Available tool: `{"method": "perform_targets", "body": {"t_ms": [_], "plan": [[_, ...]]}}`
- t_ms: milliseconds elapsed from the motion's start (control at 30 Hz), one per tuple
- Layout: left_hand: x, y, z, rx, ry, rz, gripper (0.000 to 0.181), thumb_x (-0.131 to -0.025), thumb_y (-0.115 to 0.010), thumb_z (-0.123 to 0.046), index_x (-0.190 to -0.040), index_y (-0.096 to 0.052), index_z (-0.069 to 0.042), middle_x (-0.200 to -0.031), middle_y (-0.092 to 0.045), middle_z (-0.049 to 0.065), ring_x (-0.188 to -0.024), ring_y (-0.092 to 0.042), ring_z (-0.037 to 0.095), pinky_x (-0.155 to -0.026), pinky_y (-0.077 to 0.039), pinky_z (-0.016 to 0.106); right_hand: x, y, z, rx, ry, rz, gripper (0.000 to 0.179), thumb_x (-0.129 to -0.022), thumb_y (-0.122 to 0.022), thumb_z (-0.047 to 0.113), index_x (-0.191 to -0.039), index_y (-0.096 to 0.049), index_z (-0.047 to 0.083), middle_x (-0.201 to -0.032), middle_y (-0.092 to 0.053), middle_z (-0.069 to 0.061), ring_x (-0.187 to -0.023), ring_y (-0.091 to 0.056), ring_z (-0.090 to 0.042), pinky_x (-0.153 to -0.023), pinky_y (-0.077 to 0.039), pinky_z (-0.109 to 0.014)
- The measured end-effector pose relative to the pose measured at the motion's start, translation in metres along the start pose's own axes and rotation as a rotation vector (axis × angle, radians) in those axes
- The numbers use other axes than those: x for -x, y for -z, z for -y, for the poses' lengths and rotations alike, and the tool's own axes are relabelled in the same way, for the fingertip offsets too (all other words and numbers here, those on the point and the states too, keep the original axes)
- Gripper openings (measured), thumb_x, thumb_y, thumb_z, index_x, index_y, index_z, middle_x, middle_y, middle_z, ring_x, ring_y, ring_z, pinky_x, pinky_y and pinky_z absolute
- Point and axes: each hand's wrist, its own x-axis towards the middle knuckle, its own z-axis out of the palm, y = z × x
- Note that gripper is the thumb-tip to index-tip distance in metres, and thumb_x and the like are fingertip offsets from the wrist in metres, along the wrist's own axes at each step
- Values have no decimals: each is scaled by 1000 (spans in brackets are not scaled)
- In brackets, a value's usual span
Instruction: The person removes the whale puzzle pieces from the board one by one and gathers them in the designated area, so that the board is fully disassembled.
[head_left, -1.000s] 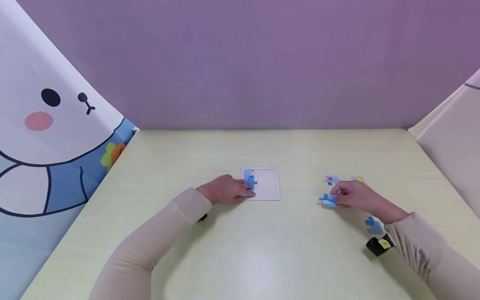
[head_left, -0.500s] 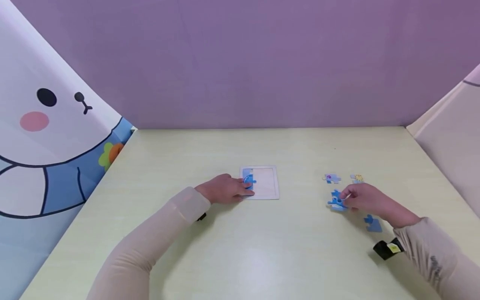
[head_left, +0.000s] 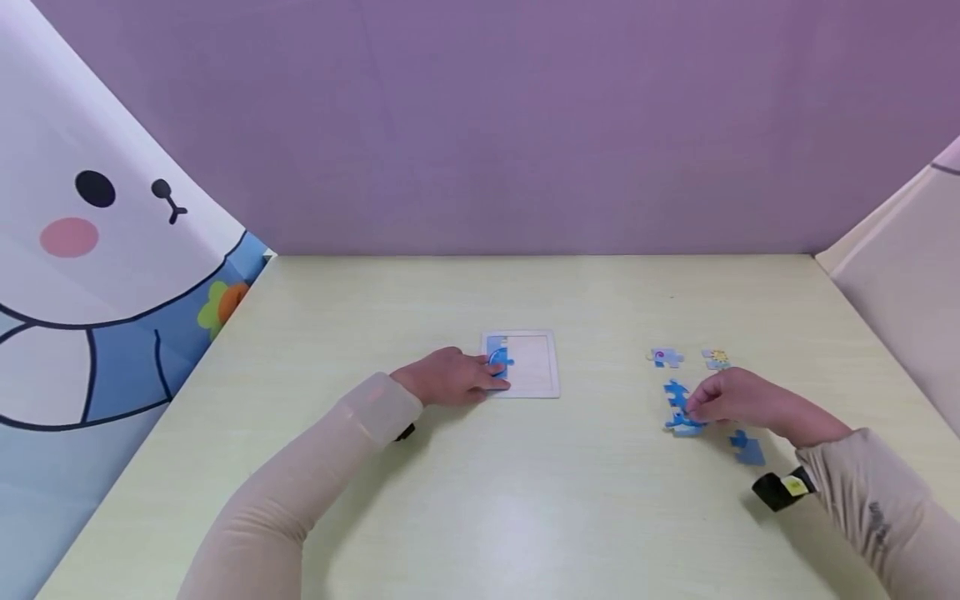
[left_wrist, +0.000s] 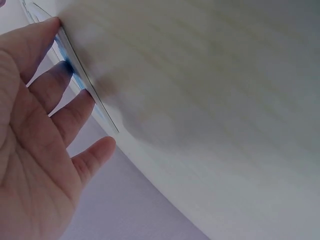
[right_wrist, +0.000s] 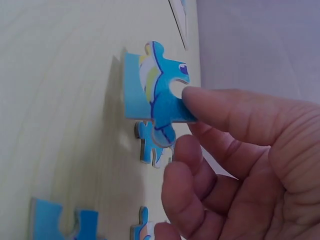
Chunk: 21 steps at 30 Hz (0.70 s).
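My left hand (head_left: 450,377) lies at the left edge of a square puzzle tray (head_left: 555,367), its fingertips reaching over the rim. Blue puzzle pieces (head_left: 495,344) fill the tray's left strip, partly covered by the fingers; the pale base shows on the right. In the left wrist view the extended fingers (left_wrist: 76,117) touch the tray's thin edge. My right hand (head_left: 738,398) pinches a blue jigsaw piece (right_wrist: 162,95) between thumb and fingers, tilted up from the table. Another blue piece (head_left: 676,392) lies just beyond the held one in the head view.
Near the right hand lie a piece with a pink swirl (head_left: 667,357), a piece with a yellow sun (head_left: 716,358) and a plain blue piece (head_left: 747,448). A purple partition (head_left: 525,133) rises behind the pale table (head_left: 420,308).
My right hand has shifted rightward and slightly nearer with the blue jigsaw piece, uncovering the sun piece and more of another blue piece. The left hand stays on the tray.
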Motion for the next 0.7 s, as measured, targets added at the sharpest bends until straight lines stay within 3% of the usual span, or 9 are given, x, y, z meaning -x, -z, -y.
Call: {"method": "perform_targets", "body": {"t_ms": [167,433,700], "plan": [[0,0,0,11,2,-2,37,-97,-58,-19,-134,-58,-17,-137,-52,7,-126,-49,23,-53,-33,20,-1,1,0,-10,-13,15,14,-88,-66,11,-91,-70,-2,-61,-45,4,-60,-44,-12,-69,-38,-33],[1,2,-1,40,9,8,38,-97,-58,-18,-134,-58,-17,-138,-51,7,-128,-47,23,-53,-34,19,-4,0,-5,35,28,26,12,-88,-64,9,-90,-69,-2,-70,-54,4,-64,-46,-13,-63,-40,-29],[1,6,-1,83,39,61,39,-97,-57,-18,-136,-56,-18,-142,-48,6,-132,-43,23,-63,-41,20,-12,-2,-2,118,90,97,9,-86,-63,5,-80,-70,5,-58,-46,6,-55,-44,-11,-60,-40,-27]]}}
